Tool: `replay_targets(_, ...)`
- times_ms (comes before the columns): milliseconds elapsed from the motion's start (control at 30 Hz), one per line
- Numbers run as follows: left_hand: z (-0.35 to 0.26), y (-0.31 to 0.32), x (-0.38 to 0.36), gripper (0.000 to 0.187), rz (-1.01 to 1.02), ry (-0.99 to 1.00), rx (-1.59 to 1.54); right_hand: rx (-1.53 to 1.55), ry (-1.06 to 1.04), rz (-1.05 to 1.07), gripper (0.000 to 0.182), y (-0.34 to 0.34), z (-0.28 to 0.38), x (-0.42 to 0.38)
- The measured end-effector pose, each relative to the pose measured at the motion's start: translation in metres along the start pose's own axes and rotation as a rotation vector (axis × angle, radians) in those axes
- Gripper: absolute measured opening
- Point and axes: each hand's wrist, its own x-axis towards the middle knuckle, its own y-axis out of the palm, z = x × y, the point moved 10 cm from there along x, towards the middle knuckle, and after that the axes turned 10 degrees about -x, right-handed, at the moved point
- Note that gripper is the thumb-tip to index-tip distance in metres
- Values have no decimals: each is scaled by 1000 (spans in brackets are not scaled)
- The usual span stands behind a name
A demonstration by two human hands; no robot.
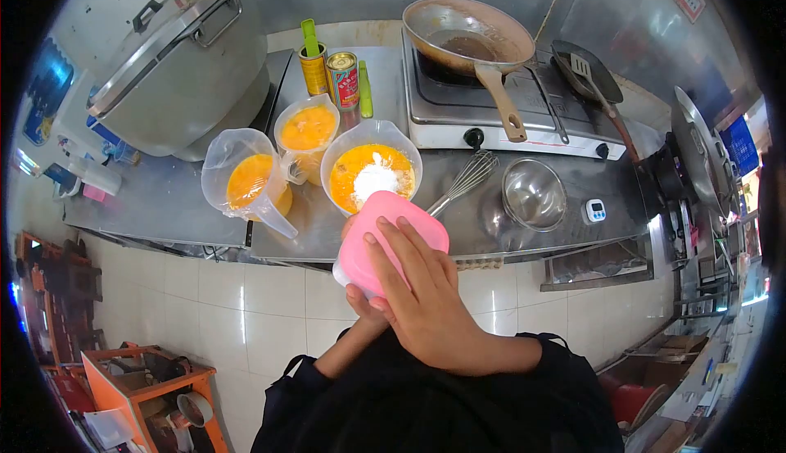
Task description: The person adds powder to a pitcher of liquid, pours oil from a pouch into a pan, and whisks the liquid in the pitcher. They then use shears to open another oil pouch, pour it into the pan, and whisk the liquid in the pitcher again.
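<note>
While the long stainless-steel counter (164, 199) carries everything else, the biggest thing on it is the large lidded steel stockpot (176, 68), far to the left of the clear plastic jug of orange liquid with a white powder heap (371, 173). Behind and to the right of that jug sits the steel gas stove (491, 113), bearing a brown long-handled frying pan (467, 35). Two more clear jugs of orange liquid (246, 178) stand just left of the jug. To its right lie a wire whisk (467, 178), then an empty steel bowl (534, 195), then a small white digital timer (595, 210). Two tins (342, 76) stand behind it. Just in front of the jug, a pink plastic lidded container (385, 236) is held tilted at the counter edge: the right hand (426, 297) lies over its top, fingers spread flat on it, and the left hand (364, 305) cups it from beneath, fingers mostly hidden.
</note>
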Motion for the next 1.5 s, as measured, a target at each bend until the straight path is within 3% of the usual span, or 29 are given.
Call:
replay_targets(167, 6, -5, -1, 66, -72, -69, 40, 98, -56, 29, 55, -5, 7, 5)
replay_targets(233, 8, -7, -2, 62, -91, -84, 94, 213, -149, 141, 57, -5, 9, 8)
replay_targets(367, 10, -8, -2, 56, -92, -170, 314, 260, -217, 65, 58, -4, -25, 11)
replay_targets(433, 18, -9, -3, 54, -41, -250, 494, 506, 234, -71, 58, -5, -69, 19)
replay_targets(467, 23, -9, -1, 52, 3, -279, 601, 506, 230, -71, 58, -3, -73, 16)
replay_targets(500, 31, -12, 0, 51, 62, -310, 724, 947, 360, 153, 57, 29, -80, 4)
replay_targets(533, 12, 3, 8, 59, 152, 4, 745, 1381, 486, 392, 58, 56, -73, -12)
replay_targets(633, -5, 34, 1, 85, 522, 299, 1256, 1563, 635, 288, 49, 60, -92, -28)
replay_targets(667, -13, 27, 14, 88, 277, -10, 928, 1564, 635, 295, 49, 61, -91, -28)
replay_targets(700, -4, 10, 13, 91, 29, -293, 578, 1541, 678, 173, 49, 56, -101, -27)
replay_targets(733, 1, 12, 10, 89, 64, -390, 244, 1515, 716, 55, 49, 51, -111, -26)
replay_targets(767, -3, 14, 10, 89, 55, -381, 247, 1518, 709, 68, 49, 52, -108, -23)
replay_targets(833, -8, 24, 7, 82, 71, -406, 441, 1194, 521, -23, 45, 35, -104, -8)
replay_targets(867, -10, 15, 6, 73, -21, -437, 470, 1194, 512, -19, 45, 38, -101, -5)
replay_targets(967, -16, 2, 13, 63, -44, -394, 414, 955, 375, -54, 40, 32, -91, 6)
replay_targets(1167, -41, -3, 33, 52, -132, -312, 372, 1159, 370, 126, 35, 48, -75, 34)
replay_targets(1267, -56, -10, 43, 60, -128, -271, 481, 1101, 234, 86, 34, 43, -66, 59)
replay_targets(1333, -70, 1, 50, 65, -195, -211, 442, 1075, 314, 179, 46, 55, -72, 72)
replay_targets(1400, -84, -4, 54, 70, -263, -147, 400, 1507, 653, 103, 50, 66, -87, 93)
replay_targets(1500, -103, -16, 48, 74, -113, -44, 478, 1713, 368, 46, 52, 47, -100, 184)
